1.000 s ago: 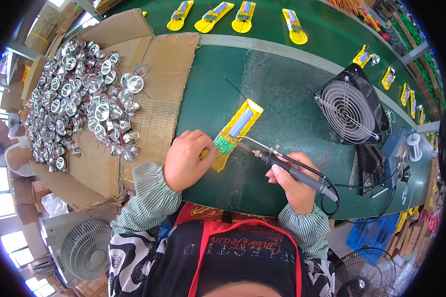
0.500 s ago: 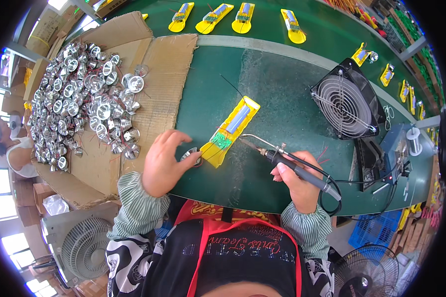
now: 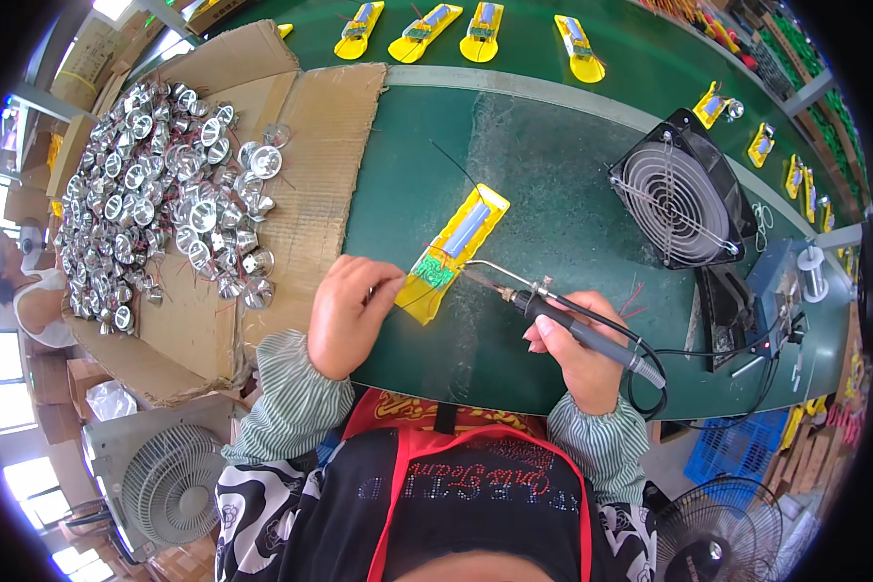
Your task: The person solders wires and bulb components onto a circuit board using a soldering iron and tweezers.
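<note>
My right hand grips a soldering iron with a dark handle. Its tip points left, close beside a yellow plastic housing. A thin bent metal tube clamped to the iron reaches toward the green circuit board inside the housing. Above that board lies a blue cylindrical battery, and a black wire sticks out past the far end. My left hand is closed in a pinch at the housing's near left side; what its fingertips hold, if anything, is hidden.
Many silvery reflector cups with thin wires fill a cardboard box on the left. A black fan stands at the right beside a blue soldering station with cables. Several yellow housings lie along the green far strip.
My left hand has moved right and its spread fingers have closed into a pinch. The reflector cup by its thumb is now out of sight. The iron has barely moved.
</note>
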### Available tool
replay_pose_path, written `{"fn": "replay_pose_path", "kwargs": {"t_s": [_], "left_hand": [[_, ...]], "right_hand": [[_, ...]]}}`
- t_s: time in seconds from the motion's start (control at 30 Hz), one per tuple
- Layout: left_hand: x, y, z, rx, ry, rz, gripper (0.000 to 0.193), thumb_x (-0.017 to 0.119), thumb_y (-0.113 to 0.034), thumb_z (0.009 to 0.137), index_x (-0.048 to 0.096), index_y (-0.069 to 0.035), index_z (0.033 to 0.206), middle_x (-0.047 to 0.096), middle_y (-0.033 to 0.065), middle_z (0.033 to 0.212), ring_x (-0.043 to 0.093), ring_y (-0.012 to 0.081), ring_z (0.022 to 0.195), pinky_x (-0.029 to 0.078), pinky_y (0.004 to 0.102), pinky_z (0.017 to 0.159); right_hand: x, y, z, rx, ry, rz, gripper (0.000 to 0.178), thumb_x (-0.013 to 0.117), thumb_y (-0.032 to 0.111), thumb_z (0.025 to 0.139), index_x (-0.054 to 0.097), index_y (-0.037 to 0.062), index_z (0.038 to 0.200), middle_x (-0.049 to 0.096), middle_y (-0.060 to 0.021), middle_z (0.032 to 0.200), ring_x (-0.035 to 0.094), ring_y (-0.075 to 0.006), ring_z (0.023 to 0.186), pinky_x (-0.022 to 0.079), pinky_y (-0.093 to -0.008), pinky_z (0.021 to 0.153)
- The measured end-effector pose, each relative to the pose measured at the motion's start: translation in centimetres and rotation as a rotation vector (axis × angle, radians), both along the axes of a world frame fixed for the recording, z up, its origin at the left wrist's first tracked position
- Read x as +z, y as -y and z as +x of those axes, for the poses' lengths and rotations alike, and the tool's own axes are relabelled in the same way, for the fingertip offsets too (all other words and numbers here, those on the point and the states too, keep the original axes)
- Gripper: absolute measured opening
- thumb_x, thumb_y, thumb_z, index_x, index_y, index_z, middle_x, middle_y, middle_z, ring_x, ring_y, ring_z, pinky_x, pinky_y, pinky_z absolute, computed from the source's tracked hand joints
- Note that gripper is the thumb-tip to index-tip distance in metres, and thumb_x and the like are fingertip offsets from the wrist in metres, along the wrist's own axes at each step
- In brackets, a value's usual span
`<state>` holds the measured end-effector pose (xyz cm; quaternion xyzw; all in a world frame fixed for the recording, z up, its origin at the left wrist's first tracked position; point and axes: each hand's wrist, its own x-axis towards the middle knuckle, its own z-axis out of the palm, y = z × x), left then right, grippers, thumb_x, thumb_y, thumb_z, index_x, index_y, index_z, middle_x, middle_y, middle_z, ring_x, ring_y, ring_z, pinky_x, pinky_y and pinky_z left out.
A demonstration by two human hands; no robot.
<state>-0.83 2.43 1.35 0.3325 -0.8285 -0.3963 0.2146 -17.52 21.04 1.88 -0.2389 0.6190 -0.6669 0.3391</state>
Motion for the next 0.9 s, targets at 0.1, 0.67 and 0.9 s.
{"fn": "replay_pose_path", "kwargs": {"t_s": [0.1, 0.67, 0.9], "left_hand": [[-0.7, -0.1, -0.4, -0.149, 0.079, -0.174, 0.009, 0.065, -0.006, 0.076, 0.062, -0.001, 0.083, 0.058, 0.0079, 0.071, 0.052, 0.0213, 0.068, 0.043, 0.0323, 0.06], [-1.3, 0.3, -1.2, -0.225, 0.145, -0.241, 0.008, 0.062, -0.007, 0.076, 0.056, -0.002, 0.074, 0.054, 0.0089, 0.07, 0.05, 0.0269, 0.069, 0.04, 0.0367, 0.065], [-1.2, 0.3, -1.3, -0.221, 0.155, -0.225, 0.009, 0.063, -0.008, 0.075, 0.057, -0.002, 0.072, 0.053, 0.0084, 0.068, 0.05, 0.0262, 0.069, 0.04, 0.0364, 0.064]], "right_hand": [[0.2, 0.3, 0.1, 0.023, 0.015, 0.019, 0.016, 0.062, 0.0, 0.08, 0.054, -0.0056, 0.091, 0.064, -0.0128, 0.076, 0.063, -0.0135, 0.066, 0.053, -0.0254, 0.059], [-1.2, 1.5, 0.6, 0.081, 0.063, 0.021, 0.016, 0.063, -0.001, 0.077, 0.055, -0.0057, 0.091, 0.065, -0.0107, 0.073, 0.061, -0.0114, 0.062, 0.051, -0.0237, 0.056], [-1.4, 1.6, 0.3, 0.11, -0.006, 0.045, 0.016, 0.064, 0.0, 0.076, 0.056, -0.0052, 0.089, 0.065, -0.0099, 0.072, 0.061, -0.0111, 0.061, 0.05, -0.0234, 0.055]]}}
